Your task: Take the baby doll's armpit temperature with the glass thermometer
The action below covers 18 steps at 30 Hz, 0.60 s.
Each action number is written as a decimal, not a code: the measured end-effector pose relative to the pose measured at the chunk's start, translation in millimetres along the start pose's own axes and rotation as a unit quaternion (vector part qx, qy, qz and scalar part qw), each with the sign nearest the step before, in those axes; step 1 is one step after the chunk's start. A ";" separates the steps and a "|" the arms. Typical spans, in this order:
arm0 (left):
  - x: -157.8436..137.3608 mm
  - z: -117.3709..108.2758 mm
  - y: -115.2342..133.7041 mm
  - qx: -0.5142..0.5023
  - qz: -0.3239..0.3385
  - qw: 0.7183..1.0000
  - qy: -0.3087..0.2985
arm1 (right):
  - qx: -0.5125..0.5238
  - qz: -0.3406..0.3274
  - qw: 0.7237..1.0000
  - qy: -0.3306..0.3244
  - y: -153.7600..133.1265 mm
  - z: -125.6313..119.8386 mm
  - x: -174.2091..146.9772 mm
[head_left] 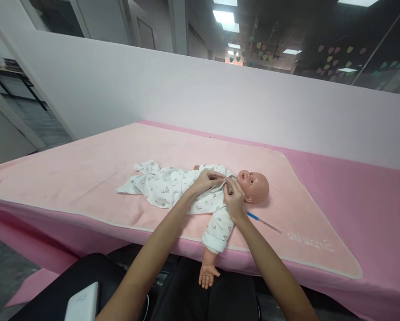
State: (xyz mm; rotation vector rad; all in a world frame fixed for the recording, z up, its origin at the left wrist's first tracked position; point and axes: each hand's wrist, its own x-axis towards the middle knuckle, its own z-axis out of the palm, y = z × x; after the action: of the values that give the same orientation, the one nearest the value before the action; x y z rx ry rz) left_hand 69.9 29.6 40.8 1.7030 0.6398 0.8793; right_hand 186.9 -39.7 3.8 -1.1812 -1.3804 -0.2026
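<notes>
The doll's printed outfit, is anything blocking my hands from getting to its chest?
Nothing visible does: your left hand and right hand are at the upper chest of the printed outfit. The blue-ended stick lies aside, on the peach mat near the doll's head.

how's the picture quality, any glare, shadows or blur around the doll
Head view: light panels look washed-out white at the top; head view: a soft, faint shadow lies beside the doll's head on the mat; head view: detail between the fingertips of the left hand and right hand is too small to read.
</notes>
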 end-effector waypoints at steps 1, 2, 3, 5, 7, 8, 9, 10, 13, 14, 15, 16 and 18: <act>0.1 -0.5 0.0 0.000 0.004 1.000 -0.004 | 0.000 0.007 1.000 -0.002 -0.3 -0.2 0.0; 0.1 -1.1 0.3 -0.001 0.011 1.000 -0.010 | 0.000 0.013 1.000 -0.004 -0.6 -0.5 0.0; 0.0 -1.7 0.9 0.001 0.017 1.000 -0.019 | -0.002 0.019 1.000 -0.005 -0.8 -0.9 -0.1; -0.6 -2.8 2.8 0.020 0.026 0.999 -0.039 | -0.007 0.026 1.000 -0.004 -0.9 -1.4 -0.3; -1.5 -3.2 4.9 0.057 0.028 0.997 -0.052 | -0.009 0.033 0.999 -0.004 -0.1 -1.3 -0.9; -2.0 -3.1 5.7 0.074 0.026 0.996 -0.050 | -0.008 0.037 0.999 -0.005 0.6 -0.9 -1.3; -2.3 -2.7 6.2 0.084 0.022 0.995 -0.043 | -0.007 0.041 0.999 -0.009 1.5 -0.3 -1.8; -2.6 -2.0 6.4 0.088 0.016 0.995 -0.034 | -0.005 0.045 0.999 -0.013 2.6 0.5 -2.3; -2.6 0.4 5.5 0.075 0.004 0.997 -0.021 | -0.003 0.050 0.999 -0.019 5.5 3.1 -3.6; -2.4 1.0 5.1 0.069 0.005 0.997 -0.022 | -0.003 0.050 0.999 -0.018 6.0 3.6 -3.8; -2.1 1.4 4.8 0.063 0.007 0.998 -0.023 | -0.005 0.050 0.999 -0.016 6.2 4.0 -3.8; -1.7 1.6 4.6 0.057 0.010 0.998 -0.023 | -0.006 0.050 0.999 -0.014 6.2 4.0 -3.7; -1.1 1.4 4.5 0.048 0.017 0.999 -0.021 | -0.008 0.047 0.999 -0.016 5.3 3.5 -3.1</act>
State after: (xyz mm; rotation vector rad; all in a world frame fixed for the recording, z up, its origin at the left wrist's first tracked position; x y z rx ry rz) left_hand 70.4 26.7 44.6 1.8173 0.6363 0.8465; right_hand 187.7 -36.3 -2.4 -1.2649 -1.3496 -0.1277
